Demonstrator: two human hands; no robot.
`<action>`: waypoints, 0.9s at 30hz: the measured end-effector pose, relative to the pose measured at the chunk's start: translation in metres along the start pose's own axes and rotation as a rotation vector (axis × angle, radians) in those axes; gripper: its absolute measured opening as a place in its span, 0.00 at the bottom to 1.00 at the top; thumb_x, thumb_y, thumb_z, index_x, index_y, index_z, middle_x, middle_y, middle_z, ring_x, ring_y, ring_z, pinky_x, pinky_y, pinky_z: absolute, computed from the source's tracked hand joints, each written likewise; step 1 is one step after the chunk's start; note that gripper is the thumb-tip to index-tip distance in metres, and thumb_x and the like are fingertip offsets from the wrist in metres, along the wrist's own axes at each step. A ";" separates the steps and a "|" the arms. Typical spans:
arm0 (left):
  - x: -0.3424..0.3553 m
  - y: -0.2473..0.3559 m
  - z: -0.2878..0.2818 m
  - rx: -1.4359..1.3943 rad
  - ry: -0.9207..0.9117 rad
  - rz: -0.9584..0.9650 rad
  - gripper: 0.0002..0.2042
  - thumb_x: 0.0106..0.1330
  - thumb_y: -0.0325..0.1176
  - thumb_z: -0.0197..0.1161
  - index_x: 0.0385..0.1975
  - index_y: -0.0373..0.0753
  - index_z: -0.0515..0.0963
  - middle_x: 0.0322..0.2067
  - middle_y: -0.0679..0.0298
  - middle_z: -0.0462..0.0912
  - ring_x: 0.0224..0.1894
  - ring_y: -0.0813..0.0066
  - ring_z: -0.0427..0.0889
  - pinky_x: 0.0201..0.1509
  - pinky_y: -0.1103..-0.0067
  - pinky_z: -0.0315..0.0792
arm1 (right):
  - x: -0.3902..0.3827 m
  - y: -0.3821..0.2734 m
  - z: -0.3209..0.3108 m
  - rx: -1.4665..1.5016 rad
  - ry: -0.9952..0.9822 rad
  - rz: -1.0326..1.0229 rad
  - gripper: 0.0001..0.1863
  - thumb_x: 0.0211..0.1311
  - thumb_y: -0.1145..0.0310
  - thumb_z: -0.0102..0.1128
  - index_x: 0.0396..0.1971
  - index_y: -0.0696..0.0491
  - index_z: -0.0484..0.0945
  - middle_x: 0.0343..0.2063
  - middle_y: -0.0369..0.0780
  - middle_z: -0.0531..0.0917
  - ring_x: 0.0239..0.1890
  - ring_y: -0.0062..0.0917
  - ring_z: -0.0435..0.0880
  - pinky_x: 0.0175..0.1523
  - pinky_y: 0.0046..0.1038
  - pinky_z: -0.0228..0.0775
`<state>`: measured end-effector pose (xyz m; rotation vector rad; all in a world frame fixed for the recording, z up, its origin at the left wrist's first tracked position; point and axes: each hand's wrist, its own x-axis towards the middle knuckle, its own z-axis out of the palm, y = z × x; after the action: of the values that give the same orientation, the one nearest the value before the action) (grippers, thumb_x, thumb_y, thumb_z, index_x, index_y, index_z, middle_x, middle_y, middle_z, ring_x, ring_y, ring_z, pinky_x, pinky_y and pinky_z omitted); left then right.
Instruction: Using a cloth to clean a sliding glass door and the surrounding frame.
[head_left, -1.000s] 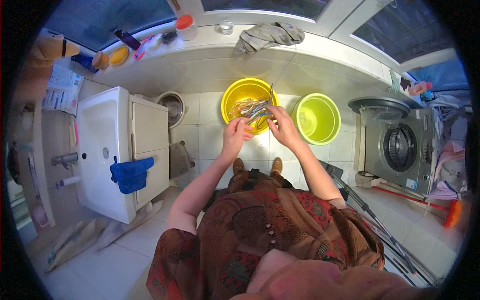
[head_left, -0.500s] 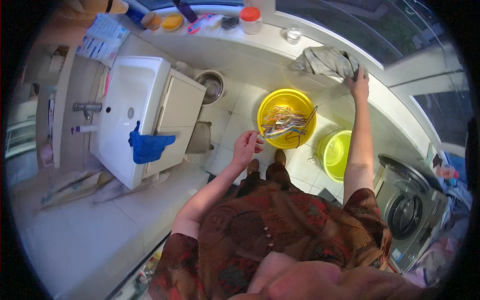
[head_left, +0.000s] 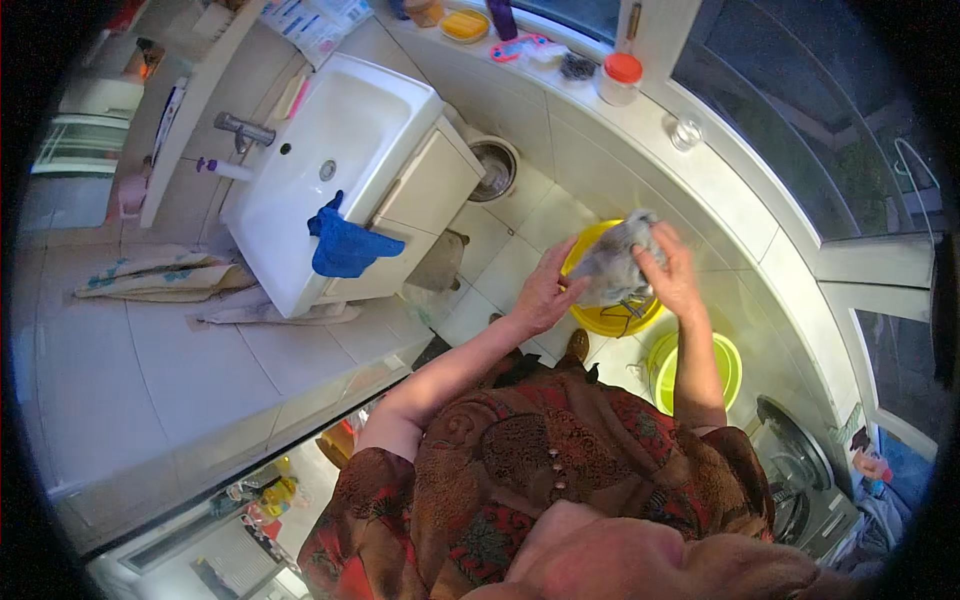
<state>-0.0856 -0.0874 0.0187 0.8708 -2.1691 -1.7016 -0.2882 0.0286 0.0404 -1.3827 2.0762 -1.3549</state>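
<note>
A crumpled grey-white cloth (head_left: 615,265) hangs over the yellow basin (head_left: 612,322) and covers much of it. My right hand (head_left: 675,275) grips the cloth's right side, thumb and fingers pressed into it. At the cloth's left edge, my left hand (head_left: 543,298) is held with fingers and thumb apart; whether it touches the fabric is hard to tell. A few dark wire hangers (head_left: 628,312) show in the basin below the cloth, and the rest are hidden.
A lime-green bucket (head_left: 728,372) stands right of the basin, near a front-loading washing machine (head_left: 825,515). On the left is a white sink (head_left: 300,215) with a blue cloth (head_left: 350,245) over its edge. A ledge holds a red-lidded jar (head_left: 620,80) and a glass (head_left: 686,134).
My right hand has brought the grey cloth from the window ledge to above the yellow basin. My left hand has moved up beside it, fingers now spread. The view has swung right.
</note>
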 end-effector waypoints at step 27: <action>0.058 -0.007 -0.298 -0.009 0.219 0.334 0.27 0.62 0.28 0.58 0.62 0.39 0.61 0.53 0.54 0.71 0.29 0.72 0.81 0.35 0.79 0.75 | 0.274 -0.179 0.157 0.322 0.249 0.123 0.16 0.64 0.63 0.56 0.45 0.57 0.78 0.37 0.35 0.82 0.39 0.18 0.77 0.46 0.21 0.67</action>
<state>0.0302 -0.3589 0.0880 0.6160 -2.0237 -1.3861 -0.2176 -0.3023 0.1734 -0.9805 1.9370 -1.7880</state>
